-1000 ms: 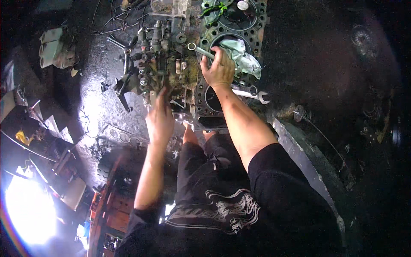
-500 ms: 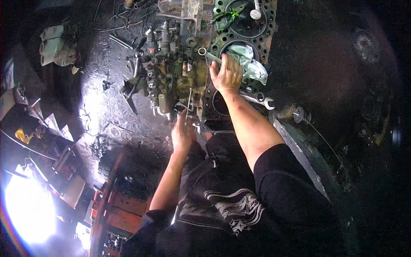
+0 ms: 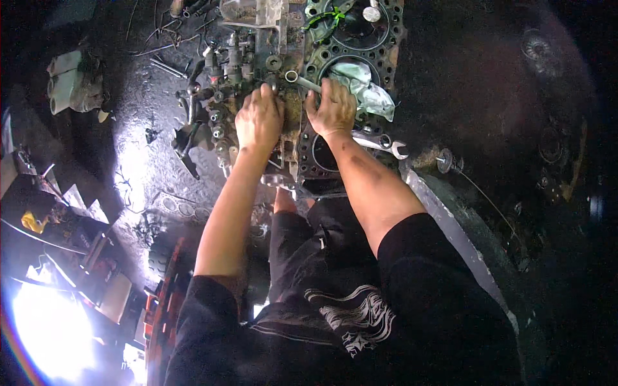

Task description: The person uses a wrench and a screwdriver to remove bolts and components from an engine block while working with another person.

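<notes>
My right hand (image 3: 331,116) is closed round a combination wrench (image 3: 302,82), its ring end pointing left. It rests on the engine block's top (image 3: 388,48), beside a crumpled white cloth (image 3: 376,100) in a bore. My left hand (image 3: 259,119) has its fingers curled down over the greasy metal assembly (image 3: 232,64) left of the block; whatever is under them is hidden. A second, larger wrench (image 3: 386,143) lies across the block below my right hand. Green-handled pliers (image 3: 328,21) lie on the upper bore.
Loose tools and wires (image 3: 170,64) lie on the stained floor (image 3: 138,154) at the left, with grey-green cylindrical parts (image 3: 67,83) farther left. A round disc (image 3: 445,161) with a long rod is at the right. A very bright light glares at lower left.
My left hand has moved up from the lower end of the metal assembly onto its middle, fingers now curled. My right hand still holds the wrench in about the same place.
</notes>
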A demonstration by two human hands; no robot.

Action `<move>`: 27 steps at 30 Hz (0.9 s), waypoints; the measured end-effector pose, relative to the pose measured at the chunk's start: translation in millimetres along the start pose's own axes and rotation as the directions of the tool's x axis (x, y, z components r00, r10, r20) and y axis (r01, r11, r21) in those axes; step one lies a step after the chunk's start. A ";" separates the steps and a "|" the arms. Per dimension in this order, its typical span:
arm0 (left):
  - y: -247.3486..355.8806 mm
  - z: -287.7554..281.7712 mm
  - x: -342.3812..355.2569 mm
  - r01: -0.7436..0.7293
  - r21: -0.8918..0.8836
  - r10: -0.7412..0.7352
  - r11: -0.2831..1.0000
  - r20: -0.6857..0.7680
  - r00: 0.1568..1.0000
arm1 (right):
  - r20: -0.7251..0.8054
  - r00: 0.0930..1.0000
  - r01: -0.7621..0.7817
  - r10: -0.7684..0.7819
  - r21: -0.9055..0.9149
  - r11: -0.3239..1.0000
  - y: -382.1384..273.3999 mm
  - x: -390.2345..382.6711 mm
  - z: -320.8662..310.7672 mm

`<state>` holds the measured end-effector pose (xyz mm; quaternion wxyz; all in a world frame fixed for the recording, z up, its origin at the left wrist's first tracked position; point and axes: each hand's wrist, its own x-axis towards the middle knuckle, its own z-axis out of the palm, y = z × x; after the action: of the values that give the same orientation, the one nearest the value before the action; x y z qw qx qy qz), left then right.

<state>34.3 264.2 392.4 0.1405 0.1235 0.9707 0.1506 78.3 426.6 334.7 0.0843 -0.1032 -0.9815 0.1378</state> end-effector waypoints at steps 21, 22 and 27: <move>-10.5 68.4 -101.5 0.489 -0.664 -0.519 0.566 0.173 0.837 | -0.067 0.996 0.058 -0.059 -0.018 0.998 2.0 -5.2 12.5; -12.2 70.8 -98.0 0.568 -0.690 -0.555 0.449 0.282 0.782 | -0.083 0.995 0.052 -0.055 -0.037 0.998 1.4 -4.7 12.4; -28.3 90.0 -94.6 0.506 -0.785 -0.510 0.358 0.290 0.810 | -0.083 0.995 0.047 -0.052 -0.052 0.998 -1.5 -3.7 8.5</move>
<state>144.6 234.5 323.1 0.2189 -0.2645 0.7666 0.5425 80.0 422.2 326.6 0.1264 -0.0866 -0.9824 0.1067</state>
